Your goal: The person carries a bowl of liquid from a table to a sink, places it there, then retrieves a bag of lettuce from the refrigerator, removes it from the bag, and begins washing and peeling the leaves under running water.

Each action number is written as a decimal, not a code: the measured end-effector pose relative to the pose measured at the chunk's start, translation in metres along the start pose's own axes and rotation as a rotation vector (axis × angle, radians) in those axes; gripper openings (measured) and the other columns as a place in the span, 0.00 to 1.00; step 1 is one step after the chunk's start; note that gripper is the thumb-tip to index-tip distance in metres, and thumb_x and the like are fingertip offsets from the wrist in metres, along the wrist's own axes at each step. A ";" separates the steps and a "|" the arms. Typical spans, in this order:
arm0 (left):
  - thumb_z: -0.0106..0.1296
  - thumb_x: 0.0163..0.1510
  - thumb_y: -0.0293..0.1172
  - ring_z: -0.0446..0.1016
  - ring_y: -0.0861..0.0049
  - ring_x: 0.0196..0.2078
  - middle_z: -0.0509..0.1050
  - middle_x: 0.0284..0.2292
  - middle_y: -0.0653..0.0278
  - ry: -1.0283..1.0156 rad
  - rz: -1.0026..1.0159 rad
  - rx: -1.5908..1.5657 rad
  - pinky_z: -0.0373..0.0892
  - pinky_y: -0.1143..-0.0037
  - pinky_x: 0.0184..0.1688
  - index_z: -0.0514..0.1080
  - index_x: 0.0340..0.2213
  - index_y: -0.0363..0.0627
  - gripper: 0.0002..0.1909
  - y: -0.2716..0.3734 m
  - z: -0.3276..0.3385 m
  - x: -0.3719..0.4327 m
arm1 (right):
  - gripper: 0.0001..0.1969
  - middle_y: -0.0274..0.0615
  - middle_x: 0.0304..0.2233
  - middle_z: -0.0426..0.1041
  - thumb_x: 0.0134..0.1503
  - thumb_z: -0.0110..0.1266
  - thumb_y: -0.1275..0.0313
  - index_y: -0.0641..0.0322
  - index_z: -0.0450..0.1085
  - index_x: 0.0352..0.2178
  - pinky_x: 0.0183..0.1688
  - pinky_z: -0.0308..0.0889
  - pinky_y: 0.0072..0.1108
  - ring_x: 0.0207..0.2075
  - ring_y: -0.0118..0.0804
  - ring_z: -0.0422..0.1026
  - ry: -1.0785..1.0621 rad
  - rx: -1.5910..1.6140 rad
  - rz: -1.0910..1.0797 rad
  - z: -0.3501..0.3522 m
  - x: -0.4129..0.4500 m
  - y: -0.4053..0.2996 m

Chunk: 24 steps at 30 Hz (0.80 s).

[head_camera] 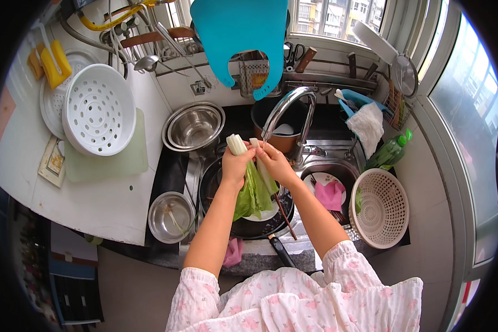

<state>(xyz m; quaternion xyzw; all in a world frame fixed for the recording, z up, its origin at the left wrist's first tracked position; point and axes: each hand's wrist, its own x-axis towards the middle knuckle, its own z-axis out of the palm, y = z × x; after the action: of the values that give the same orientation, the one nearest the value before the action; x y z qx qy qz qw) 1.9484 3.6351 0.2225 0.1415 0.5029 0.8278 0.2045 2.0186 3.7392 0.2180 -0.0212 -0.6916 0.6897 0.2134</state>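
My left hand (235, 167) grips a bunch of leafy green vegetable (251, 195), its pale stalk ends (236, 144) sticking up past my fingers. My right hand (277, 164) pinches a single white stalk (266, 174) whose leaf hangs beside the bunch. Directly above my right hand, water runs from the curved chrome faucet (290, 99) onto the fingers and stalk. The leaves hang over a black frying pan (249, 230) set in the sink. Inside the pan are a white plate (269, 215), partly hidden by leaves, and brown chopsticks (285, 216).
Left of the sink stand nested steel bowls (196, 126) and a small steel bowl (170, 216) with a few stems. The right basin holds a pink cloth (329, 195) over dishes. A plastic colander (384, 211) sits right, near a green bottle (388, 152). A blue silicone bib (240, 29) hangs ahead.
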 end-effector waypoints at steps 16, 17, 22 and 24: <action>0.56 0.42 0.24 0.69 0.81 0.26 0.71 0.26 0.66 0.023 -0.044 0.095 0.65 0.80 0.29 0.66 0.30 0.42 0.12 0.009 -0.008 0.010 | 0.12 0.32 0.22 0.68 0.50 0.54 0.69 0.67 0.68 0.33 0.30 0.61 0.15 0.25 0.20 0.63 -0.205 -0.271 0.157 -0.047 -0.014 0.013; 0.57 0.42 0.24 0.69 0.81 0.25 0.71 0.25 0.66 0.045 -0.021 0.078 0.65 0.80 0.28 0.66 0.30 0.42 0.12 0.011 -0.010 0.011 | 0.12 0.32 0.22 0.68 0.50 0.54 0.69 0.67 0.68 0.33 0.30 0.61 0.15 0.25 0.20 0.63 -0.205 -0.274 0.156 -0.053 -0.015 0.016; 0.58 0.42 0.27 0.69 0.81 0.30 0.70 0.29 0.67 -0.045 -0.096 0.091 0.64 0.79 0.31 0.67 0.33 0.42 0.14 0.011 -0.011 0.010 | 0.11 0.30 0.23 0.68 0.49 0.55 0.71 0.69 0.68 0.31 0.30 0.61 0.14 0.26 0.19 0.63 -0.181 -0.262 0.182 -0.050 -0.013 0.006; 0.58 0.42 0.27 0.69 0.80 0.29 0.70 0.29 0.66 -0.106 -0.144 0.198 0.64 0.79 0.31 0.67 0.34 0.40 0.15 0.007 -0.009 0.005 | 0.11 0.30 0.23 0.67 0.49 0.56 0.70 0.68 0.68 0.31 0.30 0.60 0.14 0.26 0.19 0.63 -0.167 -0.223 0.149 -0.048 -0.010 -0.001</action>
<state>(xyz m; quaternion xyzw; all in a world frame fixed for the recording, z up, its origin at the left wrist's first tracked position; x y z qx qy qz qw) 1.9386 3.6271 0.2250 0.1678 0.5795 0.7487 0.2747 2.0435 3.7809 0.2138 -0.0385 -0.7758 0.6219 0.0999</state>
